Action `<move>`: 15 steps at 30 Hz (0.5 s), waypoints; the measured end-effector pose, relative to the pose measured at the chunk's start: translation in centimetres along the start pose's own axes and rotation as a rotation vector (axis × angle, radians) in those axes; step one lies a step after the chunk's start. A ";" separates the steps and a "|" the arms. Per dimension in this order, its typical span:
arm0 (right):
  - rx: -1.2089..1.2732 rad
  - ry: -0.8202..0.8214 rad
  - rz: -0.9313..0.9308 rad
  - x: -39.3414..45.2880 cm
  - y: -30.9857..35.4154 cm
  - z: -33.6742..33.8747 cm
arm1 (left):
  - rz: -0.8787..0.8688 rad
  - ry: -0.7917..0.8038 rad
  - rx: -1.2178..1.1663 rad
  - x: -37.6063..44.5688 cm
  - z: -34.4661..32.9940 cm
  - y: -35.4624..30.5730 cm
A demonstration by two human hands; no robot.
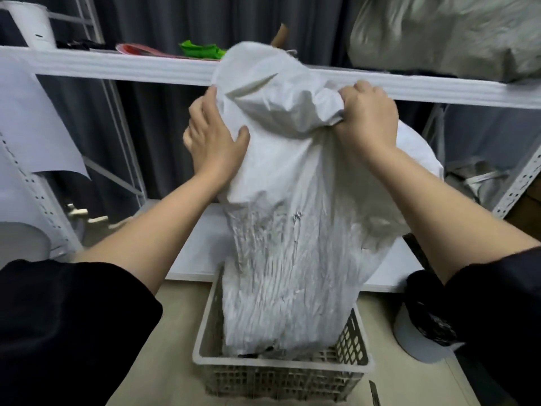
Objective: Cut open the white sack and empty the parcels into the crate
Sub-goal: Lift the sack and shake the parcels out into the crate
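Gripping one crumpled white woven-plastic sack (292,200) with two bare hands, a person holds it upended over a single pale grey latticed plastic crate (281,373). The left hand (215,139) lies against the sack's upper left side, fingers spread flat along the fabric and thumb pressed into it. The right hand (366,118) is clenched round a bunched fistful of the sack's top right corner. Both forearms are bare below two dark sleeves (73,317).

The sack's lower end sits inside the crate, filling most of its opening; something dark shows at the sack's mouth just above the crate's near wall, too hidden to identify, and no parcels can be counted. The crate stands on a beige tabletop (175,347), close to the person, with its far end touching or just beside a white lower shelf board (199,244); which cannot be told.

Behind the sack runs one white metal shelf (117,63) carrying a bright green crumpled item (202,49), a flat red-edged item (140,49) and, at right, one bulky grey-green plastic bag (453,33). One white roll (29,22) stands at upper left. Dark curtains (164,24) hang behind the shelving. One dark cap with a grey brim (424,332) lies on the tabletop to the right of the crate.
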State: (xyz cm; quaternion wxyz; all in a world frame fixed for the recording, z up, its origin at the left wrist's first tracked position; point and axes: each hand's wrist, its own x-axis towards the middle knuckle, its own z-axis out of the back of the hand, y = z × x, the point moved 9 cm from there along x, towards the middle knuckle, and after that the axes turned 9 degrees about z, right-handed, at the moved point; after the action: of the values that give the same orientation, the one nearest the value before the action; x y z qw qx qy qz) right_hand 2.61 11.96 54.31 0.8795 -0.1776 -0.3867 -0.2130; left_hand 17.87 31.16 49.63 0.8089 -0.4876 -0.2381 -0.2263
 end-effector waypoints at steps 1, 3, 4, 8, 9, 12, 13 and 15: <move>0.005 -0.060 -0.003 0.3 0.0 1.0 | -0.026 -0.010 0.025 -0.1 0.0 -0.3; -0.010 -0.128 -0.033 0.3 -0.3 2.1 | -0.090 -0.057 0.040 -0.3 0.4 -1.0; -0.021 -0.125 -0.049 0.1 -0.5 2.1 | -0.120 -0.062 0.039 -0.5 0.5 -1.3; -0.032 -0.091 -0.052 0.0 -0.7 1.8 | -0.311 -0.025 0.200 -1.8 -0.4 -2.8; 0.024 -0.031 -0.069 0.2 -1.0 1.1 | -0.396 -0.010 0.292 -2.3 -0.9 -3.2; 0.350 0.342 -0.163 -0.9 -1.2 -2.6 | -0.621 0.129 0.501 -3.9 -3.1 -3.9; 0.482 0.440 -0.196 -1.7 -0.8 -3.5 | -0.658 0.188 0.549 -4.3 -3.9 -3.8; 0.751 0.606 -0.288 -3.3 -0.1 -4.7 | -0.689 0.313 0.645 -4.7 -5.5 -3.4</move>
State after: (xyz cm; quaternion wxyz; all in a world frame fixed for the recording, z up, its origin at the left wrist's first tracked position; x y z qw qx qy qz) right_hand 3.37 10.41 48.88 0.9171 0.2760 -0.1844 -0.2207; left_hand 13.07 25.47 46.82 0.8229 -0.0658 -0.3188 -0.4657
